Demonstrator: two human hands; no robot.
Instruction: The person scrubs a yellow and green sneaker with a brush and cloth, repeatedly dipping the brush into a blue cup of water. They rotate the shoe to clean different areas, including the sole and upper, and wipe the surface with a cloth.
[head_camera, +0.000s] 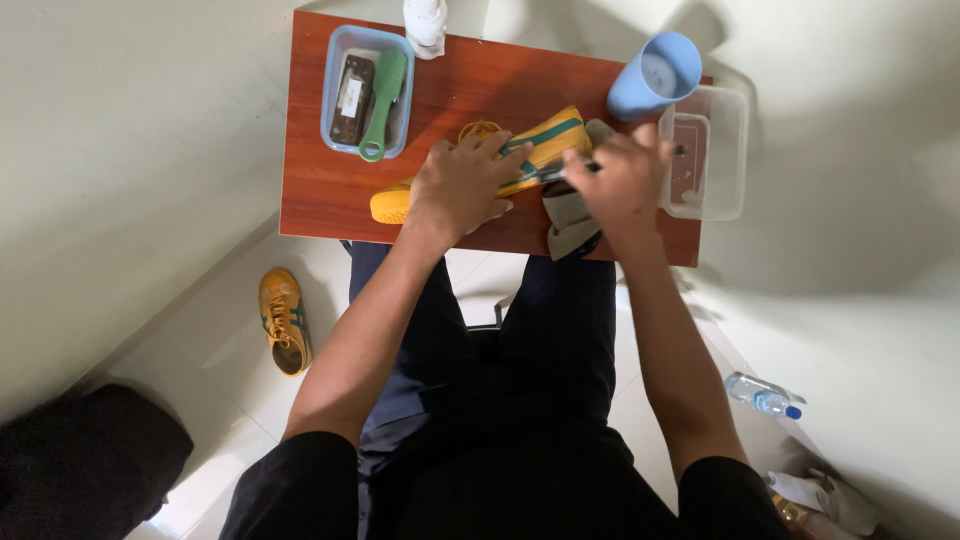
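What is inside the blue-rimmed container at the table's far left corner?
The blue-rimmed container holds a green-handled brush lying beside a dark rectangular block. Whatever lies beneath them is covered.

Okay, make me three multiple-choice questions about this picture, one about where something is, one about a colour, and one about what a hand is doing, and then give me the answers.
1. Where does the second yellow shoe lie?
A. On the floor, left of the person's legs
B. In the blue tray
C. Inside the clear tub

2. What colour is the cup at the table's far right corner?
A. Red
B. Light blue
C. Black

3. What is the left hand doing?
A. Hanging off the table
B. Lifting the cup
C. Pressing down on the yellow shoe on the table

Answers: 1 A, the shoe sits on the pale floor beside the table. 2 B, the cup is plainly light blue. 3 C, the palm and fingers lie over the shoe while the right hand works at its side with a small dark tool.
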